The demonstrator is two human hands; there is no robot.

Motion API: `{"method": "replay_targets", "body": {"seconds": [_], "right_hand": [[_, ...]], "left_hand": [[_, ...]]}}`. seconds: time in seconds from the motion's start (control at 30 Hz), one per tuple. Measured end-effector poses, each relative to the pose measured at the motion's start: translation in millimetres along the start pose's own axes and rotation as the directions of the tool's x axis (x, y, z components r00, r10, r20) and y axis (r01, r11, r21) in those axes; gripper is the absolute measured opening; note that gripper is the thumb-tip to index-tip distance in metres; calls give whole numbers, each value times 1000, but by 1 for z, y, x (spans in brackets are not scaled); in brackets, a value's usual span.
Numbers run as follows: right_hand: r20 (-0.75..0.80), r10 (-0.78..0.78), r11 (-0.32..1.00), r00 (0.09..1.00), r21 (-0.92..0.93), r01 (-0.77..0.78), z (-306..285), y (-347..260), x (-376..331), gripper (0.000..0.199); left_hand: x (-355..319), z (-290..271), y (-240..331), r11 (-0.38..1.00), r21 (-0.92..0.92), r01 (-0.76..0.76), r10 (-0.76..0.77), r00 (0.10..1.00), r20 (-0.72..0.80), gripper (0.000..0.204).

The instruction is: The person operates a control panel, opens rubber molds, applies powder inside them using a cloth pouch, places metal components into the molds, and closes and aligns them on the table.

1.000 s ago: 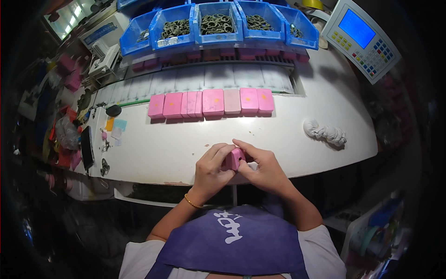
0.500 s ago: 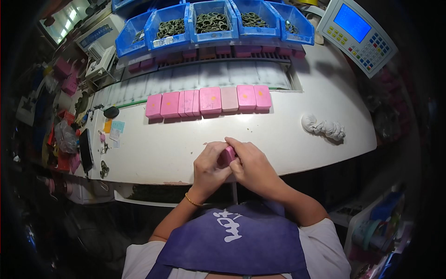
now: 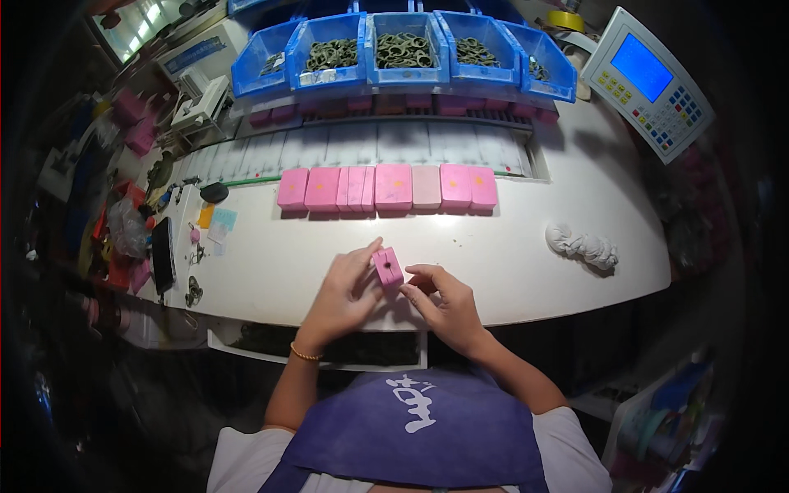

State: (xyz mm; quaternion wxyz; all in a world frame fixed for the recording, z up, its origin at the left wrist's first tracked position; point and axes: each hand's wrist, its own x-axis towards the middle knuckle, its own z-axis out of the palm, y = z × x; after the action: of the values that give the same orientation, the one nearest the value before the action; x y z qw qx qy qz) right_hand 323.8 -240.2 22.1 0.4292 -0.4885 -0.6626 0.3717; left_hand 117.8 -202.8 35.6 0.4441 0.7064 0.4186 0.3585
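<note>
My left hand (image 3: 345, 287) grips a small pink block (image 3: 390, 275), apparently a rubber mould, above the table near its front edge. A dark round hole and a thin split line show on the block's upturned face. My left fingers lie along its left side and partly hide it. Just right of the block is my right hand (image 3: 446, 302), its thumb and forefinger apart and nothing between them. The thumb tip comes close to the block's lower right edge; whether it touches, I cannot tell. Farther back, a row of pink blocks (image 3: 393, 187) stands side by side, one of them paler.
Blue bins (image 3: 408, 72) with dark metal ring-like pieces stand at the back. A keypad device with a blue screen (image 3: 643, 67) is at the far right. A twisted white cloth (image 3: 582, 246) lies on the right of the white table (image 3: 501, 271). Paper notes (image 3: 221, 222) lie on the left.
My right hand has come off the pink block and moved right, its fingers parting. My left hand keeps the block, now turned so its holed face shows. The view has shifted slightly.
</note>
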Motion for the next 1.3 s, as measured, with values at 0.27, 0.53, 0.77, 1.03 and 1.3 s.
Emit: {"method": "replay_targets", "body": {"seconds": [0.27, 0.53, 0.77, 1.03, 1.3], "right_hand": [[18, -166, 979, 986, -116, 167, -3, -17, 11, 52], [47, -244, 892, 969, -381, 243, 11, -27, 9, 60], [56, -177, 940, 983, -286, 186, 0, -30, 12, 53], [-65, -42, 999, 997, 22, 43, 11, -1, 11, 41], [26, 88, 991, 996, 96, -90, 2, -13, 10, 43]], "left_hand": [[-1, 28, -4, 997, 70, -24, 34, 990, -136, 43], [-4, 35, -6, 987, 155, -50, 87, 966, -242, 40], [-8, 34, -20, 987, 140, -84, 116, 963, -242, 43], [-2, 32, -8, 988, 145, -62, 85, 983, -164, 46], [-12, 38, 1, 989, 145, 3, 21, 986, -165, 70]]}}
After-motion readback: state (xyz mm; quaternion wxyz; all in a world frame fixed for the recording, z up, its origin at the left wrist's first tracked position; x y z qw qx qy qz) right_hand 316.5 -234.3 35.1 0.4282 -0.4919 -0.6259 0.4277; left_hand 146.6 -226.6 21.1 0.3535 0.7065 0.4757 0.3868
